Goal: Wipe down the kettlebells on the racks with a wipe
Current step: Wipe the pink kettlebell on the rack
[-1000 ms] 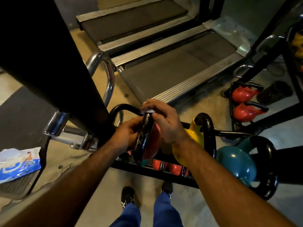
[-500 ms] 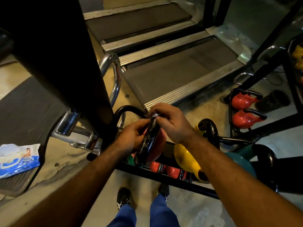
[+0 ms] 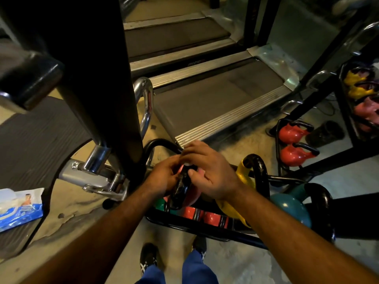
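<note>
A: Scanning left to right: wipes pack [image 3: 19, 208] lies on the dark mat at far left, well apart from the rack [image 3: 205, 229]. Not being touched.

B: Hands?

A: Both are on the pink kettlebell [image 3: 189, 198] at the left end of the near rack. Left hand [image 3: 164, 179] is curled round the left side of its black handle [image 3: 181, 188]. Right hand [image 3: 207, 173] is draped over the top of the handle, thumb pressing on it, fingers bent.

B: Wipe visible?

A: Can't tell. If it's there, it's buried under the fingers. Judging by the grip, he's working the handle.

B: Progress?

A: Early or mid, my read. To the right on the same rack: yellow kettlebell [image 3: 245, 175] just beside the pink one, teal kettlebell [image 3: 291, 208] further right. Nobody's on those. Smaller red ones [image 3: 213, 219] sit on the lower tier beneath.

B: More elsewhere?

A: Yes. Two red kettlebells [image 3: 292, 142] on a far rack at right, more yellow and pink ones at the far right edge. No way to tell from surfaces which are already wiped, so assume most remain.
</note>
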A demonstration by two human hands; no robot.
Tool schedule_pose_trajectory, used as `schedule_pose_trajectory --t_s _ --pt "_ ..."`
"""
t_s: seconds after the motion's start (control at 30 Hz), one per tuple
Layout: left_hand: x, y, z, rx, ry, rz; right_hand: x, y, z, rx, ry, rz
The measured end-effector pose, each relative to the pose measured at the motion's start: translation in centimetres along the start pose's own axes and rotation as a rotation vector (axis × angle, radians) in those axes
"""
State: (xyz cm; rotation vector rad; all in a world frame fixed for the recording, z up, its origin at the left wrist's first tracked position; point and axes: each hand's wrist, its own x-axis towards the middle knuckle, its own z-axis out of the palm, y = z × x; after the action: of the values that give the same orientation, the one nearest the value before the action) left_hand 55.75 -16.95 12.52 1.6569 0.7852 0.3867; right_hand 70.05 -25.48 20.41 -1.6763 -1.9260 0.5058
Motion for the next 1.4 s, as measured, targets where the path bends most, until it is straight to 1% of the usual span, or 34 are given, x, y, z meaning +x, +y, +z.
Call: schedule_pose_trajectory --t_s 0.03,0.07,0.13,0.17,0.2,0.27,0.3,0.33,0.4,0.43,0.47,0.53,0.57,0.6,0.63,0.67,0.7,0.73,0.83,0.87,0.9,0.97,1.0,1.03,1.07,1.13,1.17,1.2,1.23,1.27,1.3,1.33,1.4 --pt "-0.2 0.2 0.1 -0.008 0.004 0.003 -0.4 0.2 -0.1 -0.02 0.005 -0.013" --pt "-0.2 0.2 0.1 -0.009 -0.002 0.021 -0.5 0.9 -0.5 -0.024 0.035 0.022" --pt "0.0 -0.2 0.0 -0.014 -0.025 0.007 -0.1 1.3 -1.0 0.021 0.101 0.182" --pt "-0.2 -0.1 -0.2 -0.027 -0.029 -0.011 0.0 0.9 -0.9 0.019 0.101 0.221" --pt "-0.3 0.0 -0.4 -0.034 -0.027 0.009 -0.2 0.3 -0.5 0.001 0.086 0.185" --pt "-0.2 -0.2 -0.3 -0.026 -0.003 0.035 -1.4 -0.6 0.6 -0.065 0.022 0.018" --pt "-0.3 0.1 -0.3 -0.019 -0.001 0.029 -1.8 -0.4 0.5 -0.079 0.021 -0.018" --pt "-0.2 0.0 -0.1 -0.008 0.0 0.041 -1.8 0.4 0.1 -0.064 0.046 0.004" --pt "-0.1 -0.1 0.0 -0.016 -0.016 0.03 -1.0 1.3 -1.0 0.035 0.132 0.182" --pt "-0.4 0.1 -0.2 -0.025 -0.025 -0.006 -0.7 1.1 -1.0 0.07 0.129 0.232" --pt "-0.4 -0.1 -0.5 -0.036 -0.03 -0.008 -0.7 0.7 -0.5 0.066 0.113 0.21" --pt "-0.5 -0.2 -0.7 -0.025 -0.026 0.012 -1.5 -0.5 1.2 -0.012 0.036 0.047" --pt "-0.5 -0.1 -0.7 -0.031 -0.024 0.005 -1.9 -0.6 1.5 -0.044 0.029 -0.008" --pt "-0.5 -0.1 -0.6 -0.052 -0.019 0.021 -2.0 -0.1 1.3 -0.046 0.054 -0.01" --pt "-0.4 0.2 -0.5 -0.05 -0.025 0.034 -1.8 0.5 0.7 -0.026 0.103 0.056" --pt "-0.1 -0.4 -0.3 -0.056 -0.034 0.049 -1.4 0.8 0.2 0.032 0.154 0.161" --pt "-0.2 -0.5 -0.3 -0.067 -0.043 0.03 -1.1 0.8 0.0 0.083 0.162 0.234" --pt "-0.1 -0.7 -0.3 -0.089 -0.045 0.016 -1.1 0.4 0.3 0.082 0.164 0.234" --pt "-0.1 -1.0 -0.6 -0.084 -0.043 0.005 -2.5 -1.1 2.3 -0.05 0.078 -0.017" --pt "-0.1 -1.0 -0.5 -0.081 -0.039 0.015 -2.7 -0.8 2.1 -0.077 0.067 -0.057" --pt "-0.1 -0.7 -0.4 -0.069 -0.046 0.025 -2.4 -0.1 1.5 -0.091 0.09 -0.04" --pt "0.0 -0.7 -0.3 -0.022 -0.056 0.017 -1.3 0.7 0.3 -0.046 0.168 0.133" --pt "0.0 -0.8 -0.5 -0.042 -0.066 -0.015 -1.1 0.4 0.2 -0.026 0.168 0.174" --pt "0.2 -0.9 -0.8 -0.08 -0.073 -0.053 -1.0 -0.4 0.6 -0.036 0.153 0.135" --pt "0.3 -0.9 -1.0 -0.129 -0.069 -0.081 -1.2 -1.3 1.5 -0.066 0.104 0.044" --pt "0.5 -1.1 -1.0 -0.147 -0.084 -0.119 -2.2 -1.9 2.5 -0.144 0.0 -0.125" --pt "0.5 -1.3 -0.7 -0.085 -0.067 -0.08 -2.1 -1.5 1.9 -0.165 -0.006 -0.13" --pt "0.3 -1.1 -0.6 -0.023 -0.057 -0.022 -1.6 -0.9 1.0 -0.185 0.037 -0.086" --pt "0.4 -1.4 -0.4 0.007 -0.043 -0.004 -1.0 -0.4 0.1 -0.188 0.102 0.005" --pt "0.2 -1.1 -0.5 0.012 -0.048 -0.034 -0.6 -0.3 -0.3 -0.167 0.136 0.089" --pt "0.3 -1.0 -0.6 -0.011 -0.058 -0.046 -0.4 -0.6 -0.2 -0.163 0.139 0.104" --pt "0.1 -0.8 -0.9 -0.076 -0.055 -0.078 -0.4 -1.3 0.4 -0.177 0.104 0.053" --pt "0.3 -0.8 -0.8 -0.036 -0.035 -0.071 -1.6 -1.9 2.1 -0.218 -0.016 -0.088"
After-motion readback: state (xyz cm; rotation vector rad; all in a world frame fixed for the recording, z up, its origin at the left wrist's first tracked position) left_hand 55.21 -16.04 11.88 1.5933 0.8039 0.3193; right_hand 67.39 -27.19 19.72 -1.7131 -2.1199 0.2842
